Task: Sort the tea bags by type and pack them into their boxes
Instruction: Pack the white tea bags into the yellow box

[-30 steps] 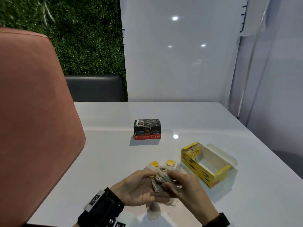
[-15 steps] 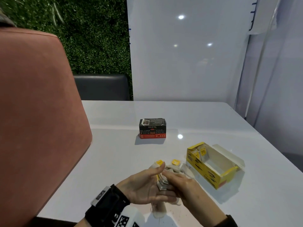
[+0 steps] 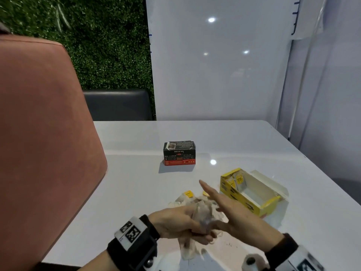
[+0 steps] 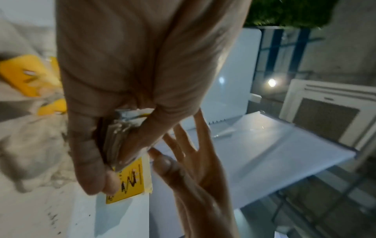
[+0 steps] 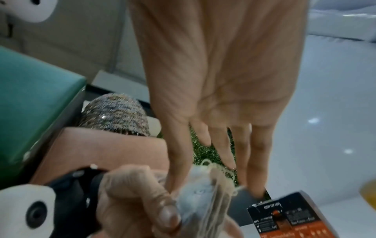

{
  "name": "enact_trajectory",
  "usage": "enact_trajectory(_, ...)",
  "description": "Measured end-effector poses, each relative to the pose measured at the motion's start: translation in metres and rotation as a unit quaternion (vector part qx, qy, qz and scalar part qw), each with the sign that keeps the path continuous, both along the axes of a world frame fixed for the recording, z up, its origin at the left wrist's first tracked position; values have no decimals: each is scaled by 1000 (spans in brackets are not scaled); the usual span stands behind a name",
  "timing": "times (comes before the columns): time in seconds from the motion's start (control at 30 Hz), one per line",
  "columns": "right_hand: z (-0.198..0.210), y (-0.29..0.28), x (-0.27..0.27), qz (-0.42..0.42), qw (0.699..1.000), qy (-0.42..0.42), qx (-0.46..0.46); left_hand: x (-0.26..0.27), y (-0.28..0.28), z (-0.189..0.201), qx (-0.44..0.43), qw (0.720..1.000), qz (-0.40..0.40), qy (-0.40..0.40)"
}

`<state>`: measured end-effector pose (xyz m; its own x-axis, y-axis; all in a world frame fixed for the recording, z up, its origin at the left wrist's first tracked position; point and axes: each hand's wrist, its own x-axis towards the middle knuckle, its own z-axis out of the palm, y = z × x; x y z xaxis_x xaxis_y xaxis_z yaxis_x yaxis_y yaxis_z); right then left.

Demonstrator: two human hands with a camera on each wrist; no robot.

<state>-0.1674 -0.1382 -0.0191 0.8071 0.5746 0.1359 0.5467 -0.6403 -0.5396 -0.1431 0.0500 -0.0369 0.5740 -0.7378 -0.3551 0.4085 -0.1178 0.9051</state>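
Gripping a stack of tea bags (image 3: 202,213) over the white table (image 3: 136,184), the left hand (image 3: 175,222) curls tight; the right hand (image 3: 230,210) is splayed flat beside it, near the open yellow box (image 3: 244,200).

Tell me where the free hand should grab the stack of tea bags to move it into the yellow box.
Pinch the stack of tea bags at its upper end, which sticks up above the left hand gripping its lower part. The right hand, fingers straight, is already beside it; come in from that side.
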Motion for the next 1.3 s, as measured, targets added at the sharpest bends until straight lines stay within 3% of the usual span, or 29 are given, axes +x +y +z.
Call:
enact_trajectory(0.1, 17, -9, 8, 2, 999, -28, -23, 13, -23, 14, 80, 995, 19, -57)
enact_trajectory(0.2, 28, -23, 21, -44, 998, -42, 18, 29, -45, 34, 109, 987, 22, -115)
enact_trajectory(0.3, 33, -45, 44, -105, 990, -92, 1, 53, -68, 49, 139, 972, 26, -188)
enact_trajectory(0.4, 31, -69, 76, -160, 982, -98, -27, 78, -83, 54, 242, 925, 22, -293)
enact_trajectory(0.5, 21, -80, 100, -189, 966, -68, -164, 102, -93, 49, 355, 842, 34, -406)
enact_trajectory(0.6, 6, -73, 112, -158, 953, 8, -258, 115, -104, 38, 389, 826, 15, -408)
enact_trajectory(0.7, -6, -63, 120, -108, 956, 47, -269, 125, -114, 29, 414, 818, -3, -400)
enact_trajectory(0.87, -15, -68, 121, -145, 975, 22, -166, 138, -117, 18, 414, 822, 22, -391)
enact_trajectory(1.03, -25, -71, 107, -191, 966, 38, -172, 148, -108, 10, 352, 875, 57, -329)
enact_trajectory(1.3, -17, -50, 116, -215, 958, 62, -178, 152, -99, 4, 275, 923, 34, -268)
